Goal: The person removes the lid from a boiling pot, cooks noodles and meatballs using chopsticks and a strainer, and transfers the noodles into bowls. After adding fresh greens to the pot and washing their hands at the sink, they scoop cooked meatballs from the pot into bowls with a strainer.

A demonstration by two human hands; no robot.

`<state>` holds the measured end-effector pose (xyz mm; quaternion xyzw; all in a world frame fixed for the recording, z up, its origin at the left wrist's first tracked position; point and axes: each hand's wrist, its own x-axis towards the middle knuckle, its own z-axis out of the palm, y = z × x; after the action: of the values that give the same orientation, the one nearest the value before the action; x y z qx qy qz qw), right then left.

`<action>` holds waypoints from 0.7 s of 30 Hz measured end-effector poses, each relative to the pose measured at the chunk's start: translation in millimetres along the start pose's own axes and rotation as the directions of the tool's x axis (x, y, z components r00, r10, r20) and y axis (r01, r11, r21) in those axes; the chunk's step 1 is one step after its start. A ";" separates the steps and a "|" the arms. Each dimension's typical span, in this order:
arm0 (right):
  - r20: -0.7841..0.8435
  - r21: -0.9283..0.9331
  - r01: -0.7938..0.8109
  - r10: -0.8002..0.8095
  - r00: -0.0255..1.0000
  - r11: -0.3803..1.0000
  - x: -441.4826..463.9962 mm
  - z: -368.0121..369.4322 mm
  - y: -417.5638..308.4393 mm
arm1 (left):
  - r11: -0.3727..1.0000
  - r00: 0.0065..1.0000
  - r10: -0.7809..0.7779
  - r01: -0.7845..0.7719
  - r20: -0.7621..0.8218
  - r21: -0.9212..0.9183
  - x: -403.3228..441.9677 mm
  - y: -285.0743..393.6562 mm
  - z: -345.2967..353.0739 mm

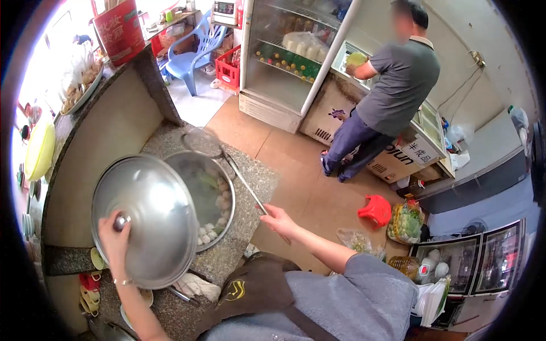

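My left hand (115, 230) is closed on the knob of a large metal lid (156, 219), which is tilted over the left side of a big pot (230, 221). Inside the pot, pale round pieces (223, 200) and something green lie in cloudy liquid. My right hand (278, 220) grips the long handle of a wire strainer (205, 145). The strainer's mesh is above the pot's far rim. The lid hides the pot's left part.
A co-worker (392, 79) stands at a chest freezer (327, 102) holding something green. A glass-door fridge (273, 108), blue chair (194, 54), red stool (375, 210) and bagged vegetables (406, 223) stand around the floor. A raised ledge (94, 119) borders the stone counter (259, 170).
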<state>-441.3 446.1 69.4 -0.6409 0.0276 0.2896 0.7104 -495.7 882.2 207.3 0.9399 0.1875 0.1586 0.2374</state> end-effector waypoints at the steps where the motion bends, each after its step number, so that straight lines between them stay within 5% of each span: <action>1: 0.029 -0.083 -0.029 0.032 0.999 0.996 3.6 7.2 -0.7 | 0.999 0.997 0.032 -0.033 -0.071 -0.003 -13.9 -20.6 -16.9; 8: 0.121 -0.482 -0.019 0.088 0.989 0.876 17.7 50.7 56.4 | 0.982 0.960 -0.188 0.190 -0.208 -0.011 -150.6 -148.8 -130.3; 14: 0.043 -0.248 -0.212 0.230 0.972 0.945 12.1 83.5 56.9 | 0.826 0.808 -0.472 0.545 -0.353 0.145 -274.0 -208.5 -199.0; 21: 0.220 -0.314 -0.430 0.505 0.834 0.847 -35.3 108.7 9.1 | 0.686 0.704 -0.577 0.693 -0.415 0.222 -379.7 -255.6 -234.1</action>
<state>-510.8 533.6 95.0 -0.6485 0.0415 0.5487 0.5259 -991.0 1019.2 194.5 0.8029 0.5661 0.1740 0.0678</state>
